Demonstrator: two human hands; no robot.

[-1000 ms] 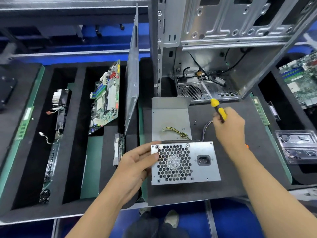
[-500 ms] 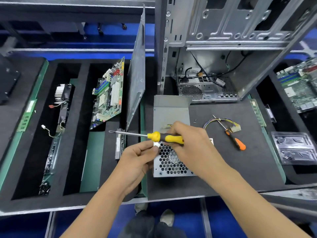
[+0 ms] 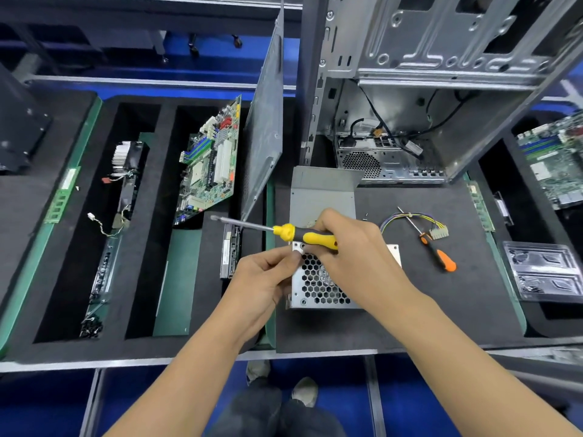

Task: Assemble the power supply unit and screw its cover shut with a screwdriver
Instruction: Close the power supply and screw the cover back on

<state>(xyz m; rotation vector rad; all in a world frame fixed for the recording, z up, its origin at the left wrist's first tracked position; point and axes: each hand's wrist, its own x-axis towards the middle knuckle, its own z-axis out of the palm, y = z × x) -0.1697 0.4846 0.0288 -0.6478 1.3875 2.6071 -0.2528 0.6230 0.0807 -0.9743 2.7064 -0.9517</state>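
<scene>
The grey power supply unit [image 3: 315, 287] lies on the black mat, its honeycomb fan grille facing me and its flat metal cover [image 3: 318, 197] stretching away behind. My right hand [image 3: 353, 250] grips the yellow and black screwdriver [image 3: 303, 235] over the unit, with the shaft pointing left and its tip in the air. My left hand [image 3: 265, 275] is at the unit's upper left corner, thumb and fingertips pinched together beside the handle; whether they hold a screw is hidden. The unit's cable bundle [image 3: 416, 220] trails out to the right.
An orange screwdriver [image 3: 438, 250] lies on the mat right of the unit. An open computer case [image 3: 410, 89] stands behind it, a loose side panel [image 3: 268, 121] leaning to its left. Foam trays at the left hold a motherboard [image 3: 211, 165] and other parts. A clear plastic tray [image 3: 545, 269] sits far right.
My right hand carried the yellow screwdriver from the far right over to the unit, turning its shaft leftward. My left hand shifted from resting on the unit's side to pinching at its top corner.
</scene>
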